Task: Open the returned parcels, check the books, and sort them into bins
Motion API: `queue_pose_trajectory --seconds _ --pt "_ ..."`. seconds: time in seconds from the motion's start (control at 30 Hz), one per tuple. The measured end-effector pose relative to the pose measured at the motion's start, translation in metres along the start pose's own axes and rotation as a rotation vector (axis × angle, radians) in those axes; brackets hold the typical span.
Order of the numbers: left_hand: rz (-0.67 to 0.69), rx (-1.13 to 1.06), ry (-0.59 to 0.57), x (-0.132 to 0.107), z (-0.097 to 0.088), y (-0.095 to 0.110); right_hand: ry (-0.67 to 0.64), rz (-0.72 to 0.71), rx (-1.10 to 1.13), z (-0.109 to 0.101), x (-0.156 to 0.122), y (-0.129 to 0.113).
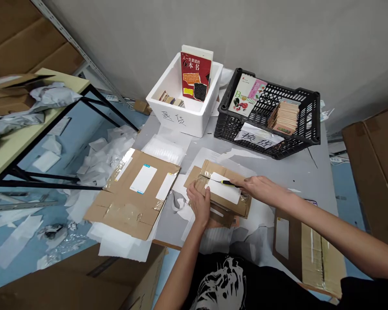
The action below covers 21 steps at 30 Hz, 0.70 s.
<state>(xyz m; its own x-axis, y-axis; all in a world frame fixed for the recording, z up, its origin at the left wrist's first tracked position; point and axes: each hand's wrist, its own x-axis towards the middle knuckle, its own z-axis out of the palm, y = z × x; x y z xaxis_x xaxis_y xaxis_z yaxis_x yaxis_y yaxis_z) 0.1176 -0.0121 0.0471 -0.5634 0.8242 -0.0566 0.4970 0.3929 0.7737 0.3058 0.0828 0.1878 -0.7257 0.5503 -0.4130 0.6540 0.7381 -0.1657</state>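
A small cardboard box (226, 170) with a white label lies at the middle of the table, on white wrapping sheets. My left hand (199, 201) grips its left end, fingers bent over the cardboard and thumb raised. In my right hand (257, 188) is a black and yellow utility knife (228, 183), closed in the fingers from the right. Its blade points left across the box, close to the taped left part near my left fingers. Beneath the near side of the box, another cardboard piece (224, 218) shows in part. An opened flat carton (155, 181) with white labels lies to the left.
A white foam box (177, 120) with books stands at the back, beside a black plastic crate (268, 148) holding a booklet and a stack of cards or small books. Cardboard packages (310, 254) lie at the near right. Discarded sheets (100, 159) litter the floor at left.
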Motion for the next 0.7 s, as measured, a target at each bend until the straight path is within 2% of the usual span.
queue_pose_trajectory --seconds 0.5,0.7 --pt "0.010 0.074 -0.101 0.002 0.003 0.007 -0.002 0.132 0.122 0.004 -0.040 0.001" --pt "0.009 0.124 -0.101 0.003 0.001 0.012 0.056 0.209 0.116 0.039 -0.093 0.011"
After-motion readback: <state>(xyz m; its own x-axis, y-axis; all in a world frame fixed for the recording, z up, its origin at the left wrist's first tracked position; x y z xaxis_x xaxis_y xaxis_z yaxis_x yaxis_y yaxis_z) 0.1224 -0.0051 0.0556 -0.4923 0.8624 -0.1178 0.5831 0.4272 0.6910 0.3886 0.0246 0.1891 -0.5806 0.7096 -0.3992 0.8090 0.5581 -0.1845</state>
